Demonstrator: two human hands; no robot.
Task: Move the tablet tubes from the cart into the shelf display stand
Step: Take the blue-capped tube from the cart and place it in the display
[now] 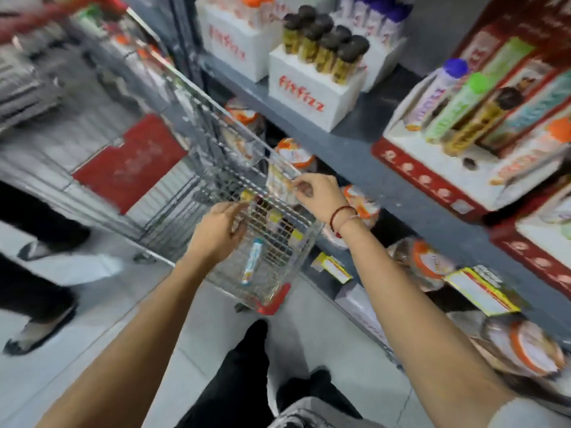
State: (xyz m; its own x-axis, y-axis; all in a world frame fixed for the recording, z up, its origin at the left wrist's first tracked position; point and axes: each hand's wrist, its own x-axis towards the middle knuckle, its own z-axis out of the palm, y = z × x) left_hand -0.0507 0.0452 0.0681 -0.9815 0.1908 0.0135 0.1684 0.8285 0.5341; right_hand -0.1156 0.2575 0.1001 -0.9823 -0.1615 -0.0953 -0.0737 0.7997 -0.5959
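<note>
The person stands over a wire cart pulled close against a grey shelf. Both hands are at the cart's near corner. The left hand reaches over the rim with its fingers curled down into the basket; blur keeps me from telling whether they have closed on anything. The right hand sits on the top rail at about one o'clock from the left, fingers curled round the wire as though steadying the cart, nothing else in it.

Inside the basket lie a few tablet tubes: a white one with a blue band rests on the mesh at about five o'clock from the left hand, and more with yellow labels lie just right of its fingers. The red display stand stands on the shelf at about two o'clock from the hands, well apart, already holding several tubes upright with open holes beside them.

To my eye the step is picking a tube out. It would go best by keeping the right hand firm on the rail so the cart does not roll, pinching one tube by its middle, and lifting it clear of the wire before swinging up to an open hole.
</note>
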